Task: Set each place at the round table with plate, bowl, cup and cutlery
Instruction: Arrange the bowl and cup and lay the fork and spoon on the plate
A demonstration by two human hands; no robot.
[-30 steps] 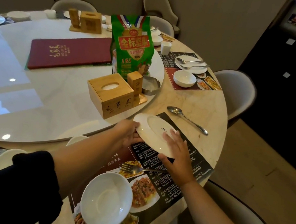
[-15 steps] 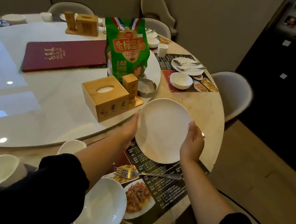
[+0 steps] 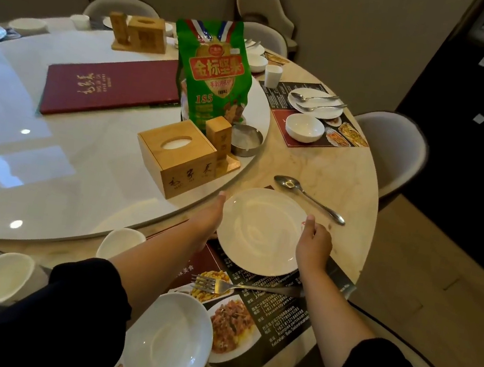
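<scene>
**Both hands on the plate**

Left hand (image 3: 209, 222) grips the plate (image 3: 259, 231) at its left rim, thumb along the upper edge, fingers hidden beneath. Right hand (image 3: 314, 242) pinches the right rim, thumb on top, fingers curled under. Plate is face up between them, over the far end of the printed placemat (image 3: 294, 313), just beside the edge of the glass turntable (image 3: 53, 158). Cannot tell whether it rests on the mat or hangs just above it.

Spoon (image 3: 306, 196) lies on the bare table (image 3: 329, 164) beyond the plate, handle pointing right, not touching it. Fork (image 3: 221, 285) lies across the placemat nearer me, tines to the left. White bowl (image 3: 171, 340) is at the near end of the mat, beside my left sleeve. Near cup (image 3: 120, 242) stands just left of my forearm; second cup (image 3: 3, 276) is further left on the neighbouring mat.

On the turntable: wooden tissue box (image 3: 182, 160), green snack bag (image 3: 215, 75) upright behind it, metal ashtray (image 3: 246, 139) to the right, red menu (image 3: 112, 86) lying flat.

Next place round to the right: far plate (image 3: 316, 102) with cutlery laid on it, far bowl (image 3: 304, 127), far cup (image 3: 272, 76).
</scene>
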